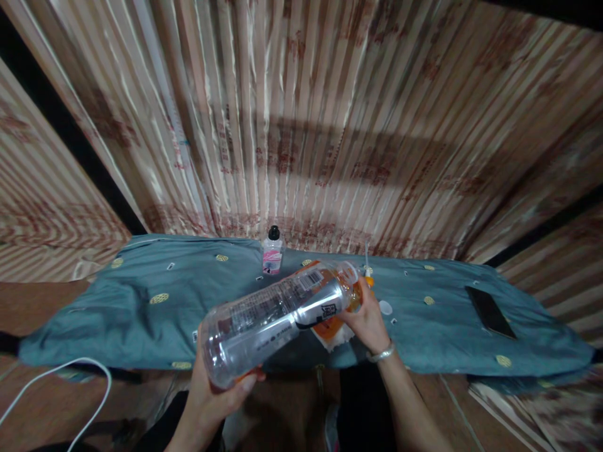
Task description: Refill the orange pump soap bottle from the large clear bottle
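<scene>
Clear bottle [277, 319], silver label [277, 334], barcode [311, 279] near neck; other print too small to read. Long axis slants 8 to 2 o'clock, neck at 2. Held over blue cloth [136, 320]. Left hand [214, 395] grasps base; right hand [372, 320] curls fingers round neck. Small bottle [272, 262], pink label unreadable, at 12.

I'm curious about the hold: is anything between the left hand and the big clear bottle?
Nothing clearly visible: the left hand holds the big clear bottle by its base. An orange patch shows where they meet; what it is, I cannot tell. The small black-capped bottle stands beyond, out of the way.
</scene>
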Demonstrator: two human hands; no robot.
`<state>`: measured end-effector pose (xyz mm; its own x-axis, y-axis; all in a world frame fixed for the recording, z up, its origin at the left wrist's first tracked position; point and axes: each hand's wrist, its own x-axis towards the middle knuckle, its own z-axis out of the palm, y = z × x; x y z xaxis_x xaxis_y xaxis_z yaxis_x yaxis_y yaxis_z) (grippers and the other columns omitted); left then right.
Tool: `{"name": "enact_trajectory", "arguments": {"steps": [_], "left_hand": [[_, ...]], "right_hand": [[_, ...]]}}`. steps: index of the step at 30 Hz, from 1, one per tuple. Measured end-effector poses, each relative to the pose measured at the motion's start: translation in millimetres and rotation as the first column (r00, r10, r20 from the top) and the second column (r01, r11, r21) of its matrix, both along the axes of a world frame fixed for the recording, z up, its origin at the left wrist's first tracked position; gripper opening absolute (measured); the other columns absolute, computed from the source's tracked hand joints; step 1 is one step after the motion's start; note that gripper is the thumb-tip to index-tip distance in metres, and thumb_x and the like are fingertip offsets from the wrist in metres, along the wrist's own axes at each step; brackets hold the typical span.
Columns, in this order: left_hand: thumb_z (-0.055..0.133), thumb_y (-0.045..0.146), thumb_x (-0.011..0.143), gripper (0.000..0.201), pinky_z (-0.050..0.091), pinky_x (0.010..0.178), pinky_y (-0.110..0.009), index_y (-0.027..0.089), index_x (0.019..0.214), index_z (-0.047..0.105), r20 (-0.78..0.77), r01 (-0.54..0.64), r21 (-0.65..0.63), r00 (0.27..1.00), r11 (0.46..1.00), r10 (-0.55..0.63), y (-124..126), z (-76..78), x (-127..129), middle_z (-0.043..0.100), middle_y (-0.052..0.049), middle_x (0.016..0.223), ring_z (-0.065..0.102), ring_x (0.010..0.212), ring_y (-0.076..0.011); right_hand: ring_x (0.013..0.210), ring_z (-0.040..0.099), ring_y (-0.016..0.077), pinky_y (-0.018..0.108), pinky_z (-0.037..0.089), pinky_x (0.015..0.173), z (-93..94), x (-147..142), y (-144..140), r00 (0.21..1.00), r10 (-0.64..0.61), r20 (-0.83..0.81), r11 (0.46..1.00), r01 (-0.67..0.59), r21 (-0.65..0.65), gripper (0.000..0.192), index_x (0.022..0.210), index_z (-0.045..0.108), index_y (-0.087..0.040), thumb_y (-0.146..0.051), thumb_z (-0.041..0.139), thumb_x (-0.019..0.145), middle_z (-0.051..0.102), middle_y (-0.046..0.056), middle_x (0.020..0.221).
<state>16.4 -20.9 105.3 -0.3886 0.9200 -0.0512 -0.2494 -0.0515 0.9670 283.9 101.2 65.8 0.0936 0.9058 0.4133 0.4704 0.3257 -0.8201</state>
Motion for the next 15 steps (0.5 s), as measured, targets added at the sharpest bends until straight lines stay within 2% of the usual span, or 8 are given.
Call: {"name": "enact_trajectory", "arguments": {"steps": [4, 7, 9, 12, 15], "left_hand": [[0.108, 0.067, 0.032, 0.134, 0.061, 0.054, -0.038, 0.02, 0.145, 0.052, 0.076, -0.022, -0.063, 0.997, 0.998, 0.027, -1, 14.7, 2, 0.075, 0.0, 0.084, 0.07, 0.056, -0.0241], [0.109, 0.068, 0.03, 0.142, 0.059, 0.052, -0.036, 0.02, 0.15, 0.049, 0.08, -0.016, -0.059, 0.997, 0.998, 0.021, 0, 16.5, 2, 0.079, -0.002, 0.093, 0.068, 0.053, -0.0211], [0.108, 0.07, 0.035, 0.133, 0.059, 0.053, -0.035, 0.021, 0.145, 0.051, 0.065, -0.019, -0.032, 0.998, 0.999, 0.021, 1, 14.2, 1, 0.079, -0.002, 0.09, 0.068, 0.053, -0.0211], [0.105, 0.073, 0.046, 0.117, 0.059, 0.055, -0.035, 0.022, 0.137, 0.052, 0.043, -0.006, 0.012, 0.999, 1.0, 0.006, 3, 8.4, -1, 0.075, 0.002, 0.072, 0.069, 0.052, -0.0234], [0.098, 0.075, 0.059, 0.101, 0.06, 0.054, -0.035, 0.024, 0.133, 0.052, -0.018, 0.028, 0.079, 0.999, 0.996, -0.027, 4, 3.6, -2, 0.075, 0.003, 0.068, 0.07, 0.053, -0.0245]], "right_hand": [[0.119, 0.082, 0.0379, 0.052, 0.067, 0.104, -2.4, 0, 0, 1.0, -0.004, 0.009, 1.0, 0.004, 0.014, 0.078, 0.144, 0.065, -0.02, -0.048, 0.089, 0.074, 0.083, 0.015, 0.133], [0.119, 0.082, 0.0382, 0.051, 0.067, 0.103, -2.3, 1, 0, 1.0, 0.006, 0.013, 1.0, -0.006, 0.017, 0.08, 0.145, 0.066, -0.02, -0.049, 0.089, 0.074, 0.083, 0.015, 0.133], [0.119, 0.082, 0.0382, 0.051, 0.067, 0.103, -1.9, 1, 0, 1.0, 0.016, 0.014, 1.0, -0.016, 0.015, 0.079, 0.145, 0.066, -0.021, -0.049, 0.089, 0.075, 0.083, 0.014, 0.134], [0.121, 0.081, 0.038, 0.051, 0.067, 0.105, -2.0, 2, 0, 0.999, 0.031, 0.017, 0.999, -0.032, 0.02, 0.08, 0.148, 0.065, -0.022, -0.047, 0.089, 0.076, 0.083, 0.014, 0.135], [0.122, 0.081, 0.038, 0.051, 0.067, 0.105, -2.6, 2, -1, 0.999, 0.029, 0.014, 0.999, -0.029, 0.023, 0.08, 0.147, 0.065, -0.022, -0.045, 0.089, 0.075, 0.082, 0.014, 0.136]]}}
